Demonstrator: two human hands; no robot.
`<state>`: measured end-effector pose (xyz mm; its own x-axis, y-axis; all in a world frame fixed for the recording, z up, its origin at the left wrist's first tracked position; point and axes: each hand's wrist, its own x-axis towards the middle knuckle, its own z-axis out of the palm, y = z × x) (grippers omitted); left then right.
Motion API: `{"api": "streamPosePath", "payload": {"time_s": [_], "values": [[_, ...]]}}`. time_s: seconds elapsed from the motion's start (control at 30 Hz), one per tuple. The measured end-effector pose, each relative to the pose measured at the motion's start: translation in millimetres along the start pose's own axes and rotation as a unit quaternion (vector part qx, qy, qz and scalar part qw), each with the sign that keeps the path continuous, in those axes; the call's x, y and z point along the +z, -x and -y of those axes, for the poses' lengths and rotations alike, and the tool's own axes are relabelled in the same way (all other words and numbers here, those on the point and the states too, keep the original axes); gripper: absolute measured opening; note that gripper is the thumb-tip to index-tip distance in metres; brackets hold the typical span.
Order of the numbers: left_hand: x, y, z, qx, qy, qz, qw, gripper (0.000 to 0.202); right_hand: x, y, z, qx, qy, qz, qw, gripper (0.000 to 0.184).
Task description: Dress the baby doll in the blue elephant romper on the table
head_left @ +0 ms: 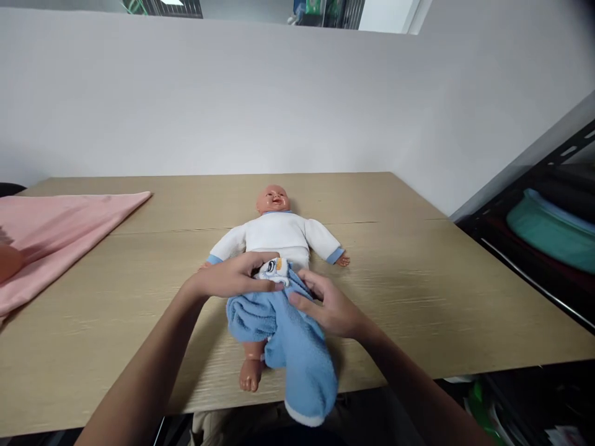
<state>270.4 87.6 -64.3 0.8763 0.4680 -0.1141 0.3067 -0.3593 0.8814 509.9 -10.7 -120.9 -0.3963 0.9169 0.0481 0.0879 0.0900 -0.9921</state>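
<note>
**Both hands gripping the doll's blue trousers at the waist**

A plastic baby doll (277,232) in a white long-sleeved top with blue cuffs is lying on its back in the middle of the pale wood-grain surface (441,291). Its head is pointing away from the person and its arms are spreading out to both sides.

The light blue fleece trousers (297,347) are sitting around the doll's hips and legs. One trouser leg is bunching up at the thigh, leaving a bare shin and foot showing. The other leg of the trousers is trailing past the doll's feet and hanging over the near edge of the surface, showing a white cuff.

The left hand (232,279) is lying across the doll's waist, and its grip is closing on the waistband just beside a small printed patch on the doll's front. The right hand (330,306) is working at the doll's other hip, with its grip pinching the blue fabric between thumb and curled fingers. The two hands are staying close together, with the doll's belly between them.

Well to the left of the doll, a flat pink cloth (60,235) is spreading over the surface. Beyond the doll's head, a plain white wall (279,105) is rising. Far to the doll's right, a black metal rack (534,186) is holding a teal tub (553,232).
</note>
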Motion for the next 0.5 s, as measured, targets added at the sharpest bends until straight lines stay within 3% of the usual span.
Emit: {"api": "streamPosePath", "payload": {"time_s": [0.07, 0.13, 0.2, 0.3, 0.37, 0.5], "values": [[-3.1, -6, 10, 0.019, 0.058, 0.007, 0.998, 0.035, -14, 10, 5, 0.03, 0.017, 0.085, 0.996, 0.04], [-4.7, -8, 18, 0.034, 0.089, 0.035, 0.995, 0.033, -24, 18, 3, 0.033, 0.0, 0.132, 0.991, 0.041], [-5.2, -10, 21, 0.04, 0.107, 0.095, 0.989, 0.034, -27, 23, -4, 0.029, -0.043, 0.107, 0.993, 0.047], [-5.1, -12, 21, 0.025, 0.115, 0.198, 0.973, 0.041, -21, 23, -16, 0.046, -0.084, -0.009, 0.995, 0.056], [-4.9, -13, 22, 0.026, 0.113, 0.213, 0.97, 0.04, -18, 20, -16, 0.058, -0.073, -0.032, 0.995, 0.056], [-3.8, -15, 31, 0.067, 0.133, 0.156, 0.976, 0.04, -26, 20, 1, 0.056, -0.068, 0.136, 0.987, 0.053]]}}
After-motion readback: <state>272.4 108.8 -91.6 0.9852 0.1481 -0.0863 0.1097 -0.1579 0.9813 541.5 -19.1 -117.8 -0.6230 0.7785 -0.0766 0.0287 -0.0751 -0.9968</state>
